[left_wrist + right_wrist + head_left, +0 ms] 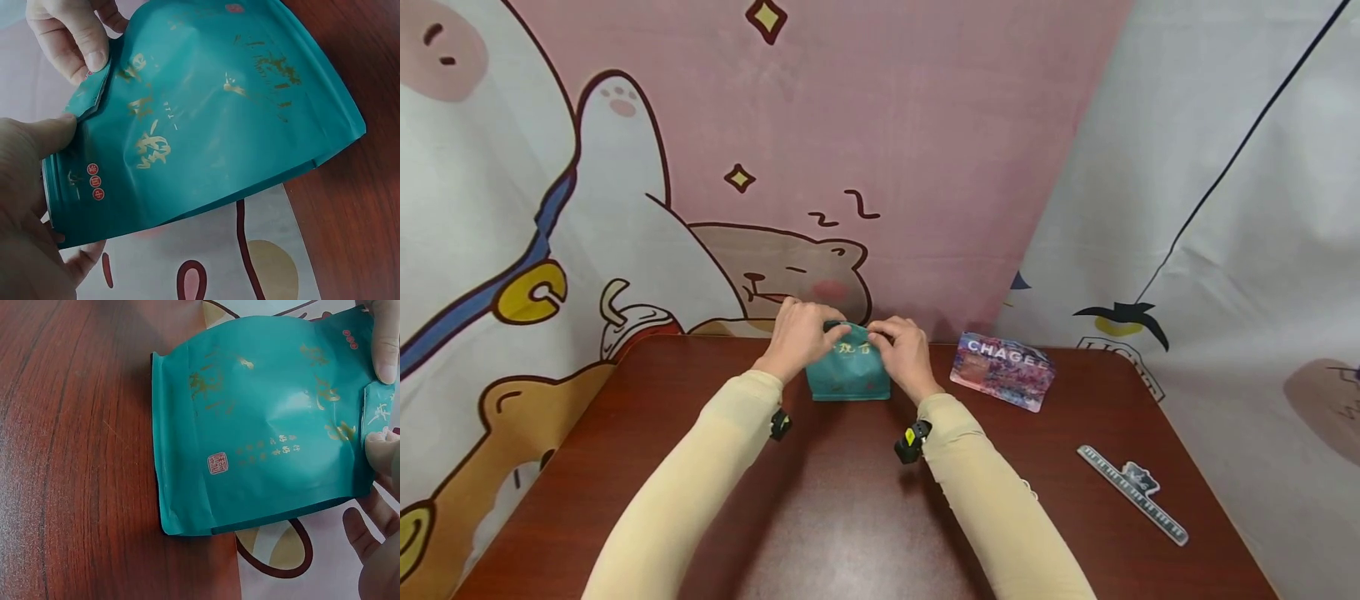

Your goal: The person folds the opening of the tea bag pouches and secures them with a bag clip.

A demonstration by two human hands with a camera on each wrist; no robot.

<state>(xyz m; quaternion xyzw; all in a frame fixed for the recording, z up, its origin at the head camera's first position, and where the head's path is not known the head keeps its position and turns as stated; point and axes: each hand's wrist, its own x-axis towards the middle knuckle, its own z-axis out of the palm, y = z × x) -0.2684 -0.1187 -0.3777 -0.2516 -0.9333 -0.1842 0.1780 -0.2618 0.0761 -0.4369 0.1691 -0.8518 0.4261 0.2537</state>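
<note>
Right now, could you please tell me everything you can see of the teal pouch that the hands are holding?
The teal pouch is a glossy, foil-like stand-up bag with gold characters and small red seals. It stands on the dark wooden table near its far edge. The left hand and right hand pinch its top edge, where a strip looks partly torn and bent aside.

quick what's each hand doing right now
Left hand: pinching the top edge of the teal pouch.
Right hand: pinching the same top edge, at a partly torn strip.

teal pouch [848, 372] gold lettering, reddish-brown table [850, 500]
</note>
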